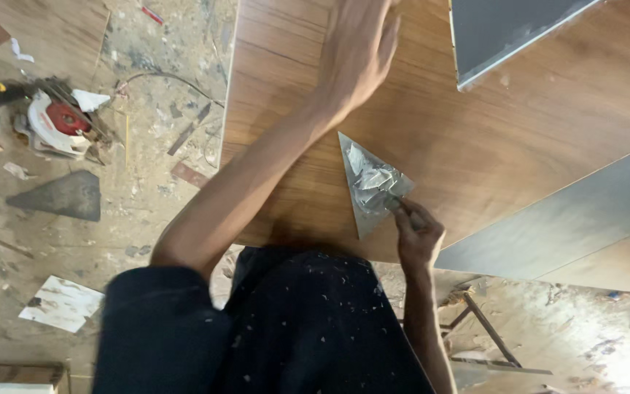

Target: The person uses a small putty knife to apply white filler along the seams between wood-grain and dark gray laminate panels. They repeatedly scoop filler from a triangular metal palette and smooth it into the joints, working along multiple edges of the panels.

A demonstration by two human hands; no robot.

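My left hand [355, 51] is stretched forward over a wood-grain laminate board [534, 124], fingers together and flat, blurred, holding nothing. My right hand [417, 235] grips a triangular grey scrap piece [370, 186] smeared with pale paste, held at its lower right edge near the board's front edge. The scrap lies tilted against the board surface.
A grey panel [504, 29] lies at the board's far right, and a grey strip [577, 219] runs along its right side. On the dusty floor at left sit a circular saw [56, 124], a dark triangular offcut [63, 195] and a white paper scrap [60, 303].
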